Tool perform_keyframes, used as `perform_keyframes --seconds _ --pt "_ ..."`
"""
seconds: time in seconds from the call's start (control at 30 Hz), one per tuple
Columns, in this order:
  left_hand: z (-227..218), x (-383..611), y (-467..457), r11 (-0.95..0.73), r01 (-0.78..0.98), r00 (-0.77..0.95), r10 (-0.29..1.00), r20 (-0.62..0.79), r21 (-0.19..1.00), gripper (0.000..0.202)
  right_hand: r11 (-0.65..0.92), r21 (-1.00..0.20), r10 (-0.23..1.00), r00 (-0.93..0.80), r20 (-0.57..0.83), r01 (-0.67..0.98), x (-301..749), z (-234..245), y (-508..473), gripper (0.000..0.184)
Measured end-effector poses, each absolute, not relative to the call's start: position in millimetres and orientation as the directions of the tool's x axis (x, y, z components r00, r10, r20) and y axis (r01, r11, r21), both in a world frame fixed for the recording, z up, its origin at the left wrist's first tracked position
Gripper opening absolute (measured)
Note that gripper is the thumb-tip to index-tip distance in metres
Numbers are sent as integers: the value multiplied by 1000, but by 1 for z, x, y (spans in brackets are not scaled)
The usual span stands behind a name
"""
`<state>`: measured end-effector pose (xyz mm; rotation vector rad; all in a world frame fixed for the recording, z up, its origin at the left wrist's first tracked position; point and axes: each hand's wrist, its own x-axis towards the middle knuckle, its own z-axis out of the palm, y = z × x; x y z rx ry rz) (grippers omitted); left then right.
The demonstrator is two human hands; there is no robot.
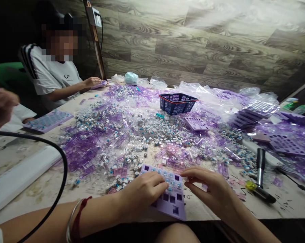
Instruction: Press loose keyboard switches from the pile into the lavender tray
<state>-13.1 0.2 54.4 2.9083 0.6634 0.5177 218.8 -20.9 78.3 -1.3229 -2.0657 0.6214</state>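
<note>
Purple switch plate lies under both hands at the near edge of the surface. The left hand rests its bent fingers on the filled top rows, gripping nothing. The right hand pinches at the plate's right rim, and I cannot tell whether it holds anything. Loose switches heap beyond, with a blue basket farther back.

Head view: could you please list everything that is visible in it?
Purple plastic grid plate: one, purple, near table edge, under both hands.
Small key switches: many, white with blue tops, heaped mid-table.
Clear purple plastic pieces: many, violet, mixed among them.
Other purple grid plates: several, purple, right and left.
Blue plastic basket: one, red-rimmed, far centre.
Hand tools: two, black and yellow-black, right.
Co-worker in white shirt: one, far left.
Left hand: fingers on the plate.
Right hand: fingers at the plate's right edge.
</note>
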Motion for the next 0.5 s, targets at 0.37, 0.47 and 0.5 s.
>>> perform_keyframes --seconds 0.37,0.47,0.5 --pt "41 -10 11 -904 391 815 428 391 174 16 417 -649 908 -325 264 636 218 80 -21 22" --pt "40 -10 10 -915 378 817 401 414 140 16 406 -632 914 -305 268 660 217 77 -22 22" --pt "41 -10 10 -920 372 823 389 414 124 16 399 -627 917 -299 265 669 217 77 -23 22"
